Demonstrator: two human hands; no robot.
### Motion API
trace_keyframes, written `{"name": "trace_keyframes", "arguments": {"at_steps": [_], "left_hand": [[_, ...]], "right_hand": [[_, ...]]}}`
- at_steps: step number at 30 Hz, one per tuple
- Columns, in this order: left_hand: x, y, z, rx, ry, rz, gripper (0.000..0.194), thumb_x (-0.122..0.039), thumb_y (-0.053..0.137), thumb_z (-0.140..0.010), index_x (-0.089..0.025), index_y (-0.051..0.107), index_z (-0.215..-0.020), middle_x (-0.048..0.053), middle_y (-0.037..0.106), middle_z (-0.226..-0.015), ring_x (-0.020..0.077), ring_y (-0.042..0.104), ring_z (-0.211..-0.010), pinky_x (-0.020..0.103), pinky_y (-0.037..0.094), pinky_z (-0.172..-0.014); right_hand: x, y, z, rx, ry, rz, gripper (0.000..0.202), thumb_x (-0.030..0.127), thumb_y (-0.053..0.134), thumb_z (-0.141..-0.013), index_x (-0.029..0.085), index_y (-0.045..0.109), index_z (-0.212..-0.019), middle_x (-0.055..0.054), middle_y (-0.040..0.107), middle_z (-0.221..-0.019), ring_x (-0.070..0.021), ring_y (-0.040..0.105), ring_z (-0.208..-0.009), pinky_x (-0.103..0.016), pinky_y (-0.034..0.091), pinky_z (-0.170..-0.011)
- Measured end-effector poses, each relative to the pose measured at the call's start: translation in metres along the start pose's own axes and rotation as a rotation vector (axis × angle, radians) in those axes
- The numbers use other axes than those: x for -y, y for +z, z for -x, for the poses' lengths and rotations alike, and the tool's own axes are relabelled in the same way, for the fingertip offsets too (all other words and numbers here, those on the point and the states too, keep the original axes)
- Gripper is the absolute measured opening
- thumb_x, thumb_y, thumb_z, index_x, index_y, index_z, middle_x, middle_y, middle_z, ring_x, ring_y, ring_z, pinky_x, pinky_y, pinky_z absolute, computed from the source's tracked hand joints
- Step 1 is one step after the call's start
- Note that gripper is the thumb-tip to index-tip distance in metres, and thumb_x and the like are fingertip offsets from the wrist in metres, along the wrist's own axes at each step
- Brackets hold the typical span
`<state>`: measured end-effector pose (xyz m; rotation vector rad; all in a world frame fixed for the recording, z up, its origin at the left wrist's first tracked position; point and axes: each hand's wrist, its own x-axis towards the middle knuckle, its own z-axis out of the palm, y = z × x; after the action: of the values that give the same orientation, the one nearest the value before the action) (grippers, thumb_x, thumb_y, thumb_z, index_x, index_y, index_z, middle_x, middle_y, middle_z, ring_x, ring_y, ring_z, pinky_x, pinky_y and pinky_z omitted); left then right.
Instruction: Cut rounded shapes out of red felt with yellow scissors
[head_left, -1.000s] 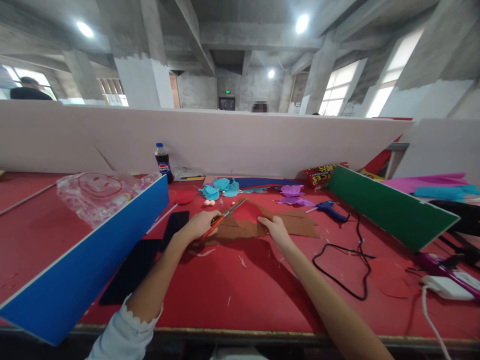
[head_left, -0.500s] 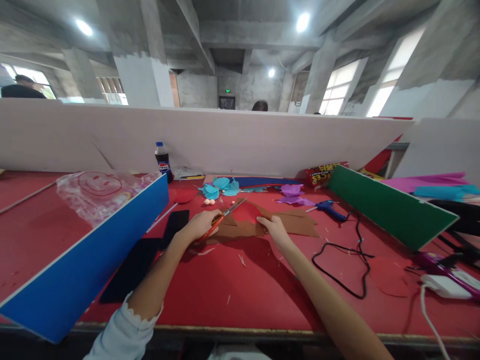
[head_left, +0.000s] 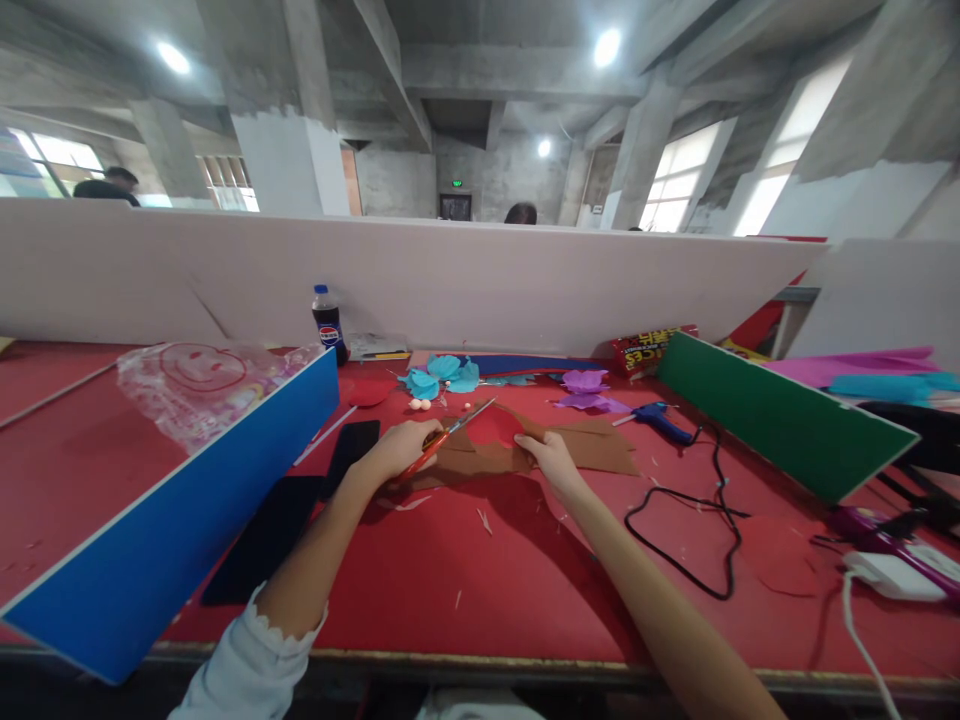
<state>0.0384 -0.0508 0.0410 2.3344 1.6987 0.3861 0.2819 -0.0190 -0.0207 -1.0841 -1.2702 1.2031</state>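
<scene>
Head view: my left hand (head_left: 397, 450) is curled round the handles of the orange-handled scissors (head_left: 452, 430), so these fingers are closed in a grip. The scissors lie over the brown sheet (head_left: 484, 462), in front of me and near the middle of the red tabletop (head_left: 465, 590). Their long axis runs on a slant: handles low and to the left in my palm, tips pointing away from me and to the right, toward the far side of the table. I cannot tell how far the blades are parted.

My right hand (head_left: 553, 462) pinches the brown sheet between thumb and fingers, to the right of the scissor tips and a little nearer to me. The sheet stretches crosswise between my hands, its near edge uneven; more brown reaches out past my right hand, and I cannot tell whether it is the same piece.

Beyond my hands sit turquoise petals (head_left: 442, 375), with two pale beads (head_left: 420, 405) just on the near side of them, and purple petals (head_left: 585, 388) further right. A blue glue gun (head_left: 664, 422) lies right of the brown sheet, its nozzle end toward the left. A blue board (head_left: 187, 510) stands on edge to my left, a green board (head_left: 780, 415) to my right, and a cola bottle (head_left: 328, 325) upright near the white partition (head_left: 465, 280).
</scene>
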Motion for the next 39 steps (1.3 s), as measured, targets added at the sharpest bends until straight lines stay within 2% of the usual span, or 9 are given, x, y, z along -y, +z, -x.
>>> {"name": "trace_keyframes", "arguments": {"at_steps": [3, 8, 15, 26, 29, 31, 34, 39], "left_hand": [[-0.002, -0.001, 0.000, 0.004, -0.018, -0.005, 0.027, -0.020, 0.048, -0.065, -0.020, 0.056, -0.091, 0.003, 0.062, -0.084, 0.0168, 0.056, -0.072, 0.021, 0.035, -0.057], [0.000, -0.001, 0.000, -0.008, 0.034, -0.002, 0.032, -0.023, 0.050, -0.067, -0.021, 0.054, -0.098, 0.004, 0.062, -0.090, 0.0178, 0.056, -0.075, 0.022, 0.037, -0.060], [-0.004, -0.004, 0.002, 0.011, -0.006, -0.023, 0.033, -0.020, 0.050, -0.066, -0.020, 0.054, -0.099, 0.004, 0.062, -0.087, 0.0168, 0.056, -0.072, 0.021, 0.036, -0.057], [0.002, -0.001, 0.001, -0.021, 0.027, -0.076, 0.017, -0.029, 0.050, -0.069, -0.020, 0.055, -0.082, 0.002, 0.060, -0.074, 0.0147, 0.053, -0.063, 0.021, 0.032, -0.053], [0.003, -0.001, 0.000, -0.057, 0.070, -0.107, 0.021, -0.038, 0.047, -0.073, -0.019, 0.053, -0.079, 0.003, 0.059, -0.070, 0.0154, 0.053, -0.063, 0.022, 0.032, -0.055], [0.004, 0.001, -0.001, -0.103, 0.098, -0.123, 0.026, -0.042, 0.043, -0.076, -0.019, 0.053, -0.082, 0.004, 0.058, -0.071, 0.0169, 0.054, -0.066, 0.023, 0.033, -0.057], [0.006, 0.002, -0.003, -0.147, 0.062, -0.120, 0.029, -0.038, 0.041, -0.078, -0.018, 0.049, -0.097, 0.006, 0.059, -0.078, 0.0184, 0.056, -0.068, 0.024, 0.035, -0.058], [0.006, -0.001, -0.002, -0.106, 0.020, -0.074, 0.041, -0.023, 0.045, -0.075, -0.020, 0.039, -0.115, 0.010, 0.056, -0.105, 0.0214, 0.056, -0.087, 0.026, 0.039, -0.070]], "right_hand": [[0.000, -0.001, 0.000, 0.005, -0.004, -0.003, 0.026, 0.039, 0.060, -0.059, 0.014, 0.053, -0.057, 0.002, 0.048, -0.045, -0.0090, 0.042, -0.042, -0.021, 0.032, -0.042], [0.002, -0.001, 0.000, -0.002, -0.016, 0.035, 0.026, 0.038, 0.059, -0.060, 0.015, 0.049, -0.053, 0.004, 0.043, -0.042, -0.0080, 0.040, -0.040, -0.020, 0.030, -0.041], [0.001, 0.001, 0.001, 0.019, -0.020, 0.037, 0.025, 0.037, 0.059, -0.059, 0.015, 0.049, -0.053, 0.005, 0.043, -0.042, -0.0072, 0.039, -0.040, -0.020, 0.029, -0.041], [-0.001, 0.000, 0.001, 0.034, -0.041, 0.041, 0.023, 0.036, 0.058, -0.061, 0.014, 0.052, -0.056, 0.004, 0.045, -0.045, -0.0076, 0.039, -0.042, -0.020, 0.029, -0.042], [-0.001, 0.000, 0.001, 0.039, -0.038, 0.049, 0.023, 0.036, 0.057, -0.062, 0.013, 0.053, -0.058, 0.002, 0.048, -0.048, -0.0078, 0.040, -0.044, -0.020, 0.030, -0.044], [0.000, 0.000, 0.001, 0.034, -0.034, 0.053, 0.023, 0.035, 0.057, -0.062, 0.013, 0.053, -0.058, 0.003, 0.047, -0.048, -0.0075, 0.040, -0.043, -0.020, 0.030, -0.043], [0.002, 0.001, 0.002, 0.020, -0.032, 0.055, 0.023, 0.034, 0.057, -0.062, 0.014, 0.049, -0.053, 0.004, 0.043, -0.043, -0.0071, 0.038, -0.041, -0.020, 0.029, -0.042], [0.004, 0.000, 0.002, 0.028, -0.035, 0.046, 0.021, 0.034, 0.058, -0.061, 0.014, 0.052, -0.055, 0.004, 0.046, -0.044, -0.0077, 0.040, -0.042, -0.020, 0.030, -0.042]]}}
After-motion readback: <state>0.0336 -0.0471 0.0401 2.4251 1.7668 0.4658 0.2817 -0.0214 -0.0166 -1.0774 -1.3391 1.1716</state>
